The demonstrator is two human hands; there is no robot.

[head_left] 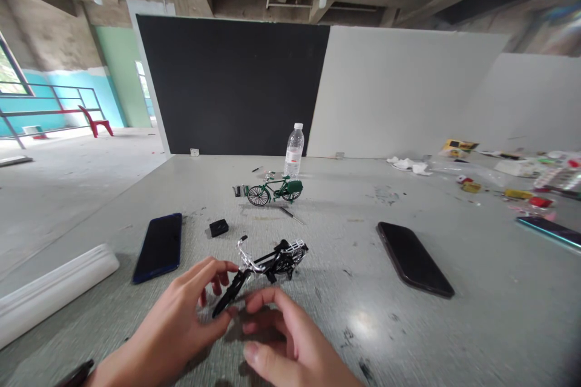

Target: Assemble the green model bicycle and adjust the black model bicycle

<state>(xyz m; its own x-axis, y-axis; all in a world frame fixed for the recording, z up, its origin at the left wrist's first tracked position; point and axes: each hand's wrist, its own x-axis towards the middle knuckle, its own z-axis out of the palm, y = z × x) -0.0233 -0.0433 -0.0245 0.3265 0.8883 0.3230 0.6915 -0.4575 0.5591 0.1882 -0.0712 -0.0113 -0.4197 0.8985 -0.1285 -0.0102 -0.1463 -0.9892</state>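
A small black model bicycle with silver handlebars and a silver rear rack stands on the grey table, its front end towards me. My left hand is curled around its front end, the index fingertip at the fork below the handlebars and the thumb on the near side. The dark front part slants between that finger and thumb. Just right of it is my right hand, fingers bent and apart, with nothing seen in them. A green model bicycle stands farther back.
Phones lie left and right. A small black block, a thin screwdriver and a water bottle are beyond the hands. A white bar lies at left; packaging clutters the far right. Black and white panels stand behind.
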